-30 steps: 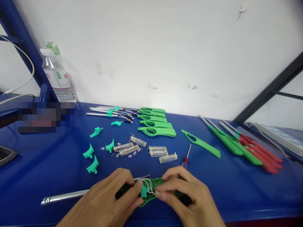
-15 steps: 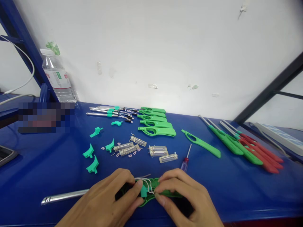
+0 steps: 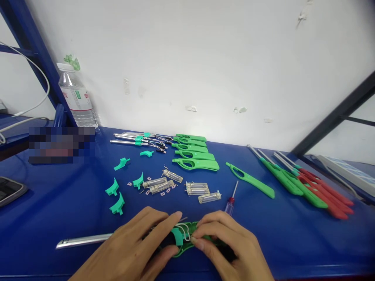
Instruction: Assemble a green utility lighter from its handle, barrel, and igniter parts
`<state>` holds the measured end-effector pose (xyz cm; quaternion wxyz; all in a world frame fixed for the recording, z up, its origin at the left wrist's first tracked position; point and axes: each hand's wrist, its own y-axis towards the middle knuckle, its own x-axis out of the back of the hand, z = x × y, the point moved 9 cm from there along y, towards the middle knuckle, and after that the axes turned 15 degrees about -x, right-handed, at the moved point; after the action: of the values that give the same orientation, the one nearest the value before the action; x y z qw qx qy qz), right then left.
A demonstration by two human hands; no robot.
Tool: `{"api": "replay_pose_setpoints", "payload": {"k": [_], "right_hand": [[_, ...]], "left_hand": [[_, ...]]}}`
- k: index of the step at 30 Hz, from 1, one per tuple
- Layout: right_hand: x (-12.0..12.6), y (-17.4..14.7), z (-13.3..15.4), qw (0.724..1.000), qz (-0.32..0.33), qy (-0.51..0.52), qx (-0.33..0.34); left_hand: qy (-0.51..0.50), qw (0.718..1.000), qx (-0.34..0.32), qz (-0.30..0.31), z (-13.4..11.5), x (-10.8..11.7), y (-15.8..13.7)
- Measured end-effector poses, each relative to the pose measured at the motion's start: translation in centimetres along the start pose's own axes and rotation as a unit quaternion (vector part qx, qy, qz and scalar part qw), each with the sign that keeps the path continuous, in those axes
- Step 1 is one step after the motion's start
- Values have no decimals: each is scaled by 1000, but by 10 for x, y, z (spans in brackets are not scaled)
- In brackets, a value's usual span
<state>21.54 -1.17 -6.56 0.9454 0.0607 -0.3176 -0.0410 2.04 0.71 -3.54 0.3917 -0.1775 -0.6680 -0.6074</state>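
Head view: lower centre, I have the right hand (image 3: 230, 242) pinching the wires (image 3: 186, 230) in the shell (image 3: 185, 247), trigger (image 3: 177, 236) in, not yet closed; left hand's (image 3: 134, 242) grip I can't tell. Lighters (image 3: 310, 195) at right look finished; spare triggers (image 3: 117, 205) remain at left.

Left hand (image 3: 137, 244), seven o'clock in my view: bare; slim fingers; small dark spot on back. Right hand (image 3: 227, 239), five o'clock: bare; slim fingers.
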Motion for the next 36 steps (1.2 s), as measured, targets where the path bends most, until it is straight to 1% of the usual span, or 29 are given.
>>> {"api": "replay_pose_setpoints", "payload": {"k": [7, 15, 18, 22, 23, 24, 25, 26, 27, 29, 30, 32, 36], "right_hand": [[-1, -1, -1, 1000, 2, 5, -3], [-1, -1, 2, 1000, 0, 0, 1], [0, 1, 3, 1000, -8, -7, 10], [-1, 0, 4, 1000, -10, -12, 24], [-1, -1, 4, 1000, -8, -10, 25], [-2, -1, 3, 1000, -6, -9, 24], [-2, -2, 3, 1000, -4, -8, 22], [-2, -2, 3, 1000, -3, -7, 21], [-2, -2, 3, 1000, -3, -5, 20], [-1, -2, 4, 1000, -5, -4, 21], [-1, -2, 4, 1000, -6, -3, 23], [0, -2, 5, 1000, -6, -1, 26], [0, -1, 4, 1000, -5, 4, 21]], "left_hand": [[-26, 999, -4, -25, 2, 4, 8], [-28, 999, -13, -10, -1, 3, 7], [-30, 1000, -2, -4, 1, 3, 1], [-7, 999, 20, -24, 13, 20, -20], [3, 1000, 21, 3, 16, 20, -27], [22, 999, 31, 9, 21, 24, -34], [34, 998, 39, 34, 25, 23, -40], [52, 997, 49, 32, 29, 27, -46], [45, 997, 48, 50, 31, 26, -50], [41, 996, 31, 67, 29, 23, -52], [31, 996, 42, 73, 31, 21, -52], [-3, 995, 65, 77, 34, 16, -49], [-69, 989, 113, 63, 42, 12, -44]]}}
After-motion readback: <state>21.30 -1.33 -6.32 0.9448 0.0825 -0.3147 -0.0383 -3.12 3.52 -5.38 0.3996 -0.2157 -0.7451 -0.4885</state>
